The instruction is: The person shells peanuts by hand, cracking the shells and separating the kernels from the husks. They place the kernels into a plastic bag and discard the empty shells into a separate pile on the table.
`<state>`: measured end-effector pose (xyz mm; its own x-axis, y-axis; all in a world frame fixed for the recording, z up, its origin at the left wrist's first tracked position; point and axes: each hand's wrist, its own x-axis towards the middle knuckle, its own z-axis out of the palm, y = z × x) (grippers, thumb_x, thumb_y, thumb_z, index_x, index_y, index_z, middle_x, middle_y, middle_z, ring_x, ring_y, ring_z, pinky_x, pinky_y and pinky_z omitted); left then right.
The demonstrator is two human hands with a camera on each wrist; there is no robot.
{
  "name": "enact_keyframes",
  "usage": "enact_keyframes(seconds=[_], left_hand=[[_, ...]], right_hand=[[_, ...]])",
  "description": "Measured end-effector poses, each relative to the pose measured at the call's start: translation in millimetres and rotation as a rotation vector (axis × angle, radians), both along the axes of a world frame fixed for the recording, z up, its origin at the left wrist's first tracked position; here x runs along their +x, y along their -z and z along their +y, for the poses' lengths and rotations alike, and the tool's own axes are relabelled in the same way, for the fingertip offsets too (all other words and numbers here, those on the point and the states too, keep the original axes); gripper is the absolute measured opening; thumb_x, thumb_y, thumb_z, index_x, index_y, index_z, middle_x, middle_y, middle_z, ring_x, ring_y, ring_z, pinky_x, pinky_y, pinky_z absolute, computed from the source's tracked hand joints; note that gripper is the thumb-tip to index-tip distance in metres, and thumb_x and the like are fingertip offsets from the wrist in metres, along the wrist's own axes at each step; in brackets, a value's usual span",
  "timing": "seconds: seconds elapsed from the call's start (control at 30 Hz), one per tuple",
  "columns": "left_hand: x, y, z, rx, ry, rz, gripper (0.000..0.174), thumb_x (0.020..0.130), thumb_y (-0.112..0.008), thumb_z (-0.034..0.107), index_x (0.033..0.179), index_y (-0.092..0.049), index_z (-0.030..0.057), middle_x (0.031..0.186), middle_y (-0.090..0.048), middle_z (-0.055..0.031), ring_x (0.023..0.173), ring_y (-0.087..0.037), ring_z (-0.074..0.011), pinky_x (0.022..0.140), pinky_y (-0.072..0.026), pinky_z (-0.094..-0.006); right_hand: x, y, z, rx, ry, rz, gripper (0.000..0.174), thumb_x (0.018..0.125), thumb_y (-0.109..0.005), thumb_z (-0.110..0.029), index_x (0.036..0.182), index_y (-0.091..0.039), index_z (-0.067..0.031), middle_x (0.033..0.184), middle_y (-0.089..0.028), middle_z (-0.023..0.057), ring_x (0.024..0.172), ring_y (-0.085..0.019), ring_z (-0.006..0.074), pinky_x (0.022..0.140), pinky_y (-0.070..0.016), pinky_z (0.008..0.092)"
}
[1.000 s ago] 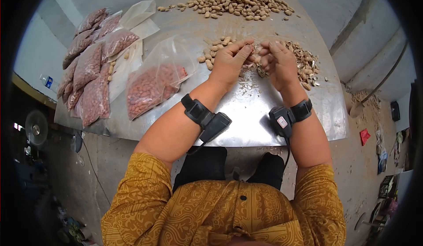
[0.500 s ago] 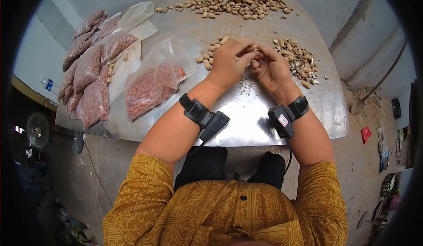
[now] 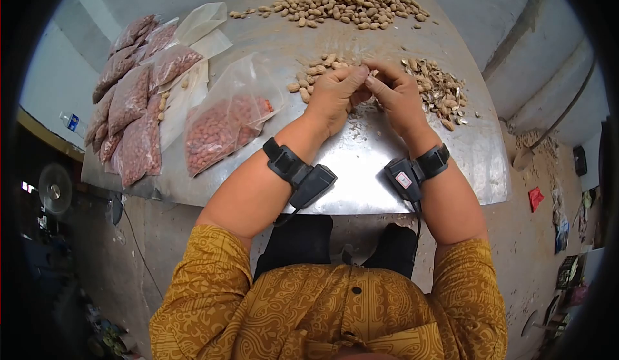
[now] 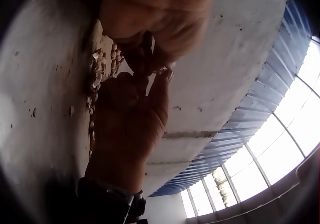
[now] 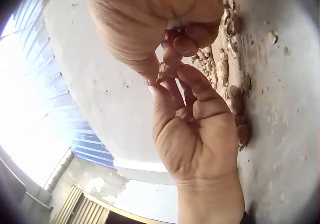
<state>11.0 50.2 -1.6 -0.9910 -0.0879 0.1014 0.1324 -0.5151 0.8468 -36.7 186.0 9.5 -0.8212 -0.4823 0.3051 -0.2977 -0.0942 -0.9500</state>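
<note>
Over the metal table, the left hand [image 3: 330, 102] and right hand [image 3: 401, 105] meet at their fingertips. Between them both pinch a small brown peanut [image 5: 161, 72], best seen in the right wrist view, where the thumbs come close together. The other fingers of the right hand [image 5: 145, 21] are curled, with something reddish among them that I cannot make out. Unshelled peanuts [image 3: 303, 84] lie just left of the hands; a heap of peanut shells [image 3: 443, 92] lies to their right. The left wrist view shows the left hand [image 4: 155, 19] above the right hand [image 4: 132, 124], in shadow.
A large peanut pile [image 3: 348, 2] covers the table's far edge. An open clear bag of red kernels [image 3: 219, 131] stands left of the forearms, with several filled bags [image 3: 129, 99] beyond it. The metal table's front edge [image 3: 361, 210] is close to the body.
A second ago the hands were slightly apart; they came together and now meet at the fingertips. The right hand has turned, its thumb now uppermost. Bags and piles look unchanged.
</note>
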Motion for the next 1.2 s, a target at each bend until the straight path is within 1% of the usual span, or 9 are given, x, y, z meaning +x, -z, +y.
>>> enact_keyframes(seconds=[0.17, 0.27, 0.43, 0.53, 0.67, 0.77, 0.87, 1.07, 1.2], left_hand=[[-2.6, 6.6, -1.0, -0.039, -0.009, -0.098, 0.024, 0.089, -0.056, 0.025, 0.098, -0.06, 0.0029, 0.085, -0.061, -0.0015, 0.075, -0.057, -0.0084, 0.066, -0.0485, -0.0215], [-3.1, 7.4, 1.1, -0.101, -0.035, -0.081, 0.025, 0.09, -0.054, 0.026, 0.098, -0.06, 0.0033, 0.084, -0.06, -0.0002, 0.073, -0.056, -0.0073, 0.064, -0.0473, -0.0205], [1.9, 3.0, 3.0, -0.126, -0.074, -0.088, 0.026, 0.091, -0.053, 0.03, 0.097, -0.06, 0.0061, 0.084, -0.059, 0.0009, 0.074, -0.054, -0.0067, 0.063, -0.0438, -0.0197], [0.6, 5.4, 0.0, -0.112, -0.012, -0.048, 0.027, 0.089, -0.054, 0.033, 0.097, -0.061, 0.0076, 0.086, -0.059, 0.001, 0.075, -0.053, -0.0066, 0.063, -0.0417, -0.0194], [4.8, -2.7, 5.8, -0.153, -0.072, -0.035, 0.025, 0.084, -0.063, 0.027, 0.097, -0.06, 0.0052, 0.085, -0.059, 0.0003, 0.074, -0.053, -0.0065, 0.062, -0.0423, -0.0196], [4.6, -3.1, 9.5, -0.2, -0.149, 0.014, 0.026, 0.08, -0.069, 0.022, 0.095, -0.06, 0.0031, 0.082, -0.059, -0.0004, 0.071, -0.053, -0.0063, 0.059, -0.042, -0.0191], [2.2, -0.2, 9.4, -0.22, -0.169, 0.071, 0.026, 0.078, -0.071, 0.019, 0.095, -0.06, 0.0017, 0.079, -0.059, -0.0008, 0.065, -0.052, -0.0063, 0.055, -0.041, -0.0184], [3.5, -3.2, 5.6, -0.386, -0.164, 0.101, 0.023, 0.08, -0.069, 0.02, 0.091, -0.062, 0.0012, 0.07, -0.058, -0.0003, 0.057, -0.05, -0.0059, 0.05, -0.0391, -0.0184], [1.7, -1.0, 2.8, -0.548, -0.184, 0.14, 0.022, 0.081, -0.068, 0.021, 0.087, -0.063, 0.0005, 0.068, -0.057, 0.0003, 0.057, -0.048, -0.005, 0.048, -0.0379, -0.0186]], right_hand=[[-1.4, 7.7, -5.2, -0.076, -0.015, 0.042, 0.023, 0.084, -0.055, -0.012, 0.104, -0.061, -0.0016, 0.085, -0.061, 0.0022, 0.076, -0.054, 0.0082, 0.068, -0.0442, 0.0224], [-3.4, 5.9, 0.2, 0.045, -0.001, 0.101, 0.023, 0.085, -0.053, -0.012, 0.105, -0.06, -0.0015, 0.09, -0.062, 0.0046, 0.081, -0.056, 0.0098, 0.072, -0.045, 0.023], [1.7, 1.7, -4.5, 0.088, -0.034, 0.139, 0.025, 0.086, -0.053, -0.013, 0.107, -0.059, -0.0018, 0.095, -0.062, 0.006, 0.083, -0.056, 0.0105, 0.074, -0.0453, 0.0233], [-2.1, 8.2, -6.6, 0.039, -0.018, 0.201, 0.026, 0.087, -0.054, -0.014, 0.109, -0.059, -0.0023, 0.095, -0.062, 0.0059, 0.082, -0.056, 0.0099, 0.073, -0.0456, 0.0233], [-0.3, 4.9, -2.1, 0.069, 0.054, 0.196, 0.024, 0.088, -0.054, -0.014, 0.108, -0.059, -0.0018, 0.096, -0.062, 0.0044, 0.081, -0.056, 0.0096, 0.073, -0.0458, 0.0226], [-0.5, 5.1, -3.1, -0.146, -0.027, -0.003, 0.02, 0.09, -0.052, -0.014, 0.103, -0.059, -0.0004, 0.087, -0.061, 0.0021, 0.075, -0.054, 0.0075, 0.066, -0.0446, 0.0196], [-3.1, 6.7, -1.2, -0.16, -0.078, -0.091, 0.017, 0.09, -0.051, -0.014, 0.098, -0.059, -0.0004, 0.081, -0.058, -0.0005, 0.07, -0.051, 0.0047, 0.06, -0.0419, 0.0164], [-9.5, 13.0, 1.1, -0.223, -0.147, -0.157, 0.018, 0.091, -0.051, -0.016, 0.099, -0.058, -0.0022, 0.076, -0.054, -0.0029, 0.059, -0.043, 0.0011, 0.049, -0.0334, 0.0152], [1.3, 2.6, -4.9, -0.171, -0.088, -0.146, 0.018, 0.092, -0.049, -0.02, 0.097, -0.059, -0.0055, 0.064, -0.047, -0.0063, 0.048, -0.035, 0.0013, 0.043, -0.0257, 0.0171]])
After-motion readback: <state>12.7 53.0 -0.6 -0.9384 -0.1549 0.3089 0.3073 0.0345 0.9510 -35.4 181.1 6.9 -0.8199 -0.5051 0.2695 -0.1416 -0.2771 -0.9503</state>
